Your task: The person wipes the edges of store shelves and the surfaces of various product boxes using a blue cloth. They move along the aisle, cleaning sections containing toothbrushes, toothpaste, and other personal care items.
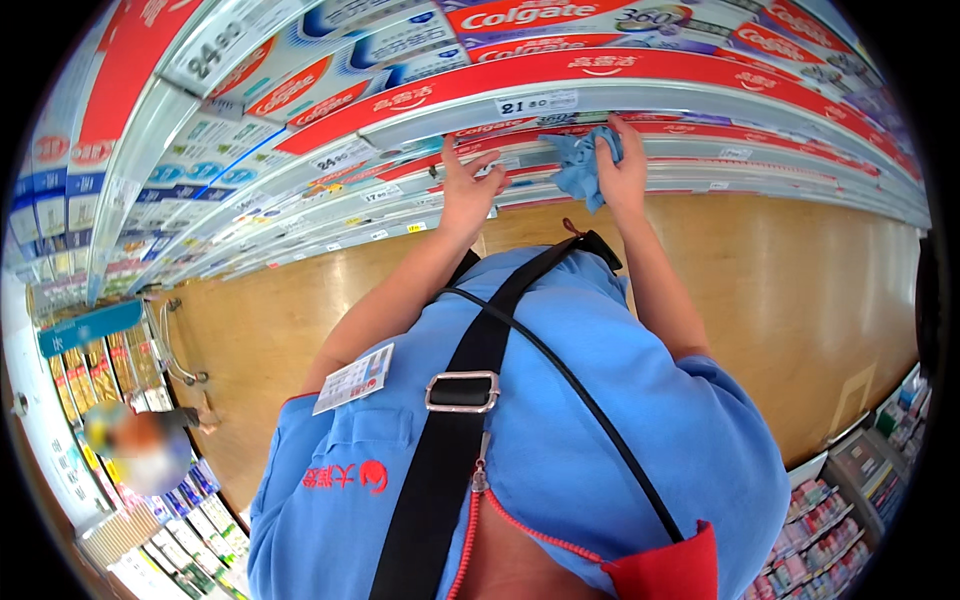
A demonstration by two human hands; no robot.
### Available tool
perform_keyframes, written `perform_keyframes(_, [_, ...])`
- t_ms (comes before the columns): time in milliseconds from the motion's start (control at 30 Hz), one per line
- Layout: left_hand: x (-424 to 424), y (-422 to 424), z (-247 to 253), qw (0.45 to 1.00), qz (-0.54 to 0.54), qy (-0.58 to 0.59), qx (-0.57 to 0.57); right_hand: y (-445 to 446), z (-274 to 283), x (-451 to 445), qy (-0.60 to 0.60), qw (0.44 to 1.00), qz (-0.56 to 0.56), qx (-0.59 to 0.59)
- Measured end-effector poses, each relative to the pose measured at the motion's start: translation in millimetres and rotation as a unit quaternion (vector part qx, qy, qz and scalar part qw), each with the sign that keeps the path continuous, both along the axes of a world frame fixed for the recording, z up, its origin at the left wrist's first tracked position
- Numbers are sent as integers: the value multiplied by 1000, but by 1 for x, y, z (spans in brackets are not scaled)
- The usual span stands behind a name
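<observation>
My left hand (466,187) reaches up to the toothpaste shelf with its fingers apart. Its index fingertip is at the left end of a red Colgate box (493,129), under the shelf's front strip; whether it touches the box cannot be seen clearly. A crumpled blue cloth (576,171) hangs from my right hand (626,169), pinched by the thumb. The right index finger points up to the shelf edge near the same row of boxes.
A price tag (537,103) sits on the shelf edge (645,94). More Colgate boxes (525,16) fill the shelf above. Lower shelf tiers project below my hands. Behind me stand a blurred person (139,446) at the left and a product display (814,525) at the right, on brown floor (765,300).
</observation>
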State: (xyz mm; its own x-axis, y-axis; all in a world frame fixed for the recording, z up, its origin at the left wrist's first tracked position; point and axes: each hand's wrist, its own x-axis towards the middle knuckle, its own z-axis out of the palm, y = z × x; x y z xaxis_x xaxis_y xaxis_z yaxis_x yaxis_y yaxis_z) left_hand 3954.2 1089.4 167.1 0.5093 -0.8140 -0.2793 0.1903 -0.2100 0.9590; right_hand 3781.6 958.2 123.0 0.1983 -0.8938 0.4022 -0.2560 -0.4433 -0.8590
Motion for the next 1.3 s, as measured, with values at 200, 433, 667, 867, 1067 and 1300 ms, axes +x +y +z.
perform_keyframes(200, [37, 39, 0, 949, 10, -311, -53, 17, -2, -8, 1, 999, -27, -30])
perform_keyframes(433, [137, 104, 16, 618, -20, -784, -55, 67, 34, 37, 96, 970, 152, -166])
perform_keyframes(667, [180, 101, 21, 543, -111, -832, -38, 114, 48, 84, 108, 954, 242, -140])
perform_keyframes(867, [170, 73, 27, 588, -108, -801, 43, 134, 43, 86, 141, 950, 249, -126])
perform_keyframes(1067, [174, 55, 21, 598, -37, -800, 31, 140, 43, 84, 152, 953, 239, -104])
perform_keyframes(1300, [176, 52, 20, 588, -4, -809, -23, 142, 41, 85, 162, 958, 221, -84])
